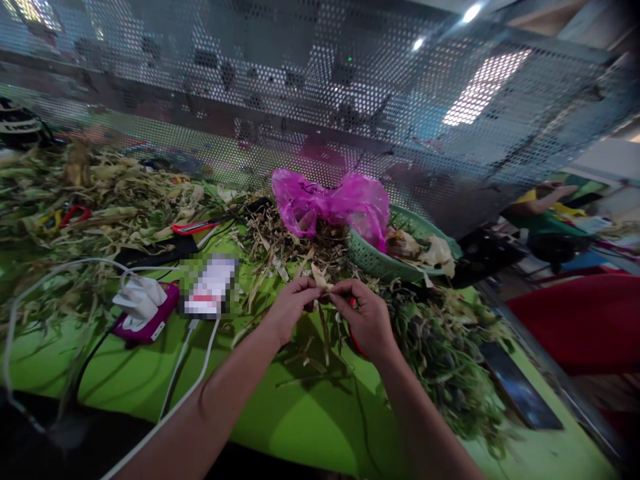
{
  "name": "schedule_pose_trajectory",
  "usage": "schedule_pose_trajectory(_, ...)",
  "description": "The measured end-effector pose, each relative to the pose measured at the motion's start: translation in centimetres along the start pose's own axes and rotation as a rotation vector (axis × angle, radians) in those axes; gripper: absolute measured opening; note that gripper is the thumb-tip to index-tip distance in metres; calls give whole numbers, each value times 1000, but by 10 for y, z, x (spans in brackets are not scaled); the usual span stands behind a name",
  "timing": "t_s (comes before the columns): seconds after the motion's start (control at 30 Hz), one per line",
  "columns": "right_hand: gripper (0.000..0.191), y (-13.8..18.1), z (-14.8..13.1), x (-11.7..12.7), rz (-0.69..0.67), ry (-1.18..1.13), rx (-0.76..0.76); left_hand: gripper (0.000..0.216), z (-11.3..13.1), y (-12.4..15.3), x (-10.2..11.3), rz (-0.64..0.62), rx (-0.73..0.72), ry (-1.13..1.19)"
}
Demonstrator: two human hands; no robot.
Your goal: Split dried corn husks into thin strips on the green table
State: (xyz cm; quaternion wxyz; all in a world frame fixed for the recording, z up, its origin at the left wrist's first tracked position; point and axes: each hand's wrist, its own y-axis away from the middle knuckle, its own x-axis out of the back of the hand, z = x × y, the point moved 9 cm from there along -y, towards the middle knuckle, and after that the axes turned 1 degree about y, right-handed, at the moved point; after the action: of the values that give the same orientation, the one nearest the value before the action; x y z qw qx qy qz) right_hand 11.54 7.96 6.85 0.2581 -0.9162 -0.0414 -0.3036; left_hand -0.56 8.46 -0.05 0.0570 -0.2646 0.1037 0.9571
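Observation:
My left hand (291,308) and my right hand (367,315) meet fingertip to fingertip above the green tabletop. Both are closed in a pinch on a pale dry husk strip (319,275), whose upper end sticks up between them. A thin dry strip (326,337) hangs below the fingers; whether it is part of the same piece I cannot tell. Partly hidden behind my right hand is a red looped thing (356,340), perhaps a scissors handle. Loose dry scraps (305,363) lie on the table under my hands.
A green basket (370,261) holds husks beside a pink plastic bag (330,200). Left are a phone (210,287), a purple power strip (150,320) with cables, a red cutter (195,227) and a husk pile (110,193). Right are green plant bundles (445,353) and a dark phone (520,387).

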Motion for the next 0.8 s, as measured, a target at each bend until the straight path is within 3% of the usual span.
schedule_pose_trajectory(0.17,6,1,4,1,0,15,-38,15,14,0,-3,-16,-166,-253)
schedule_pose_trajectory(0.3,5,2,5,0,7,-6,-55,12,13,-3,-4,-24,-197,-349)
schedule_pose_trajectory(0.5,14,1,4,2,40,-122,-27,10,6,-3,0,3,-87,-212)
schedule_pose_trajectory(0.8,6,-1,-11,1,2,-27,108,6,2,-1,0,-11,-13,-95)
